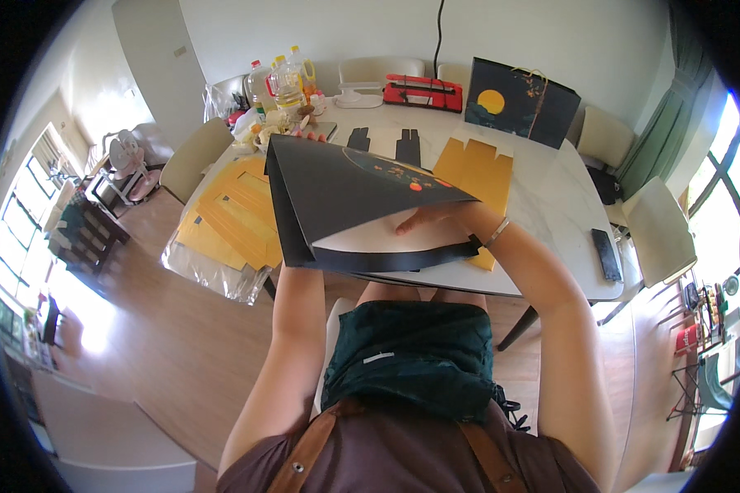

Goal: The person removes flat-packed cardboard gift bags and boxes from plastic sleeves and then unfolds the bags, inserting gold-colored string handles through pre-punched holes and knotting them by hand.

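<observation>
A black paper gift bag [345, 185] with a gold and orange print is held tilted above the table's near edge, its white inside showing at the open mouth. My left hand [308, 135] grips its far left edge; only the fingertips show, the rest being behind the bag. My right hand [440, 215] reaches into the mouth, one digit stretched along the white inside, the other fingers partly hidden by the upper panel. Just beyond the bag lie black card strips [408, 146] and a folded gold card piece [485, 168].
Flat gold card pieces [234, 209] lie on clear plastic [222, 275] at the table's left. Oil bottles [288, 82], a red case [423, 93] and a finished-looking black gift bag [518, 103] stand at the back. A phone [606, 255] lies near the right edge. Chairs [654, 234] surround the table.
</observation>
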The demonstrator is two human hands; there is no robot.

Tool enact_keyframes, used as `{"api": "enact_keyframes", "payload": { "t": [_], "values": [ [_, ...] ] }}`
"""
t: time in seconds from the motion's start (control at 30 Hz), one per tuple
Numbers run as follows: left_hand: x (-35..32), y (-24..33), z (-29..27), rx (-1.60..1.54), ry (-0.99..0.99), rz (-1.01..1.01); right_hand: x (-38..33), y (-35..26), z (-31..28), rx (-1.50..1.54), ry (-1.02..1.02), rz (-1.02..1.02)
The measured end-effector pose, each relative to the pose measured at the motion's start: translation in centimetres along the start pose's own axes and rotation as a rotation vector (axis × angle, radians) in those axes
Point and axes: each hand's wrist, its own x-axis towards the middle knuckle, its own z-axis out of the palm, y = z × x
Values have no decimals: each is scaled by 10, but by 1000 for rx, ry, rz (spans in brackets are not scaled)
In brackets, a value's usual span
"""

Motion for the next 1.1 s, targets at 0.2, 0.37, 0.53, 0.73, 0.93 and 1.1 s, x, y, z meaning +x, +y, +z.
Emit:
{"api": "enact_keyframes", "payload": {
  "t": [0.2,0.37,0.53,0.73,0.93,1.1],
  "values": [
    [21,0,11,28,-38,-1,6,4,4,210,55,44],
    [56,8,39,112,-105,2,13,9,12,358,289,-29],
    [96,-16,37,430,-71,-81,51,5,-9,595,329,-46],
    [25,-135,24,508,250,-309,64,23,-13,948,-297,393],
    [22,-99,34,1056,126,-188,32,35,0,960,-108,264],
    [23,-93,21,1111,60,-177,2,42,12,911,-52,202]
  ]
}}
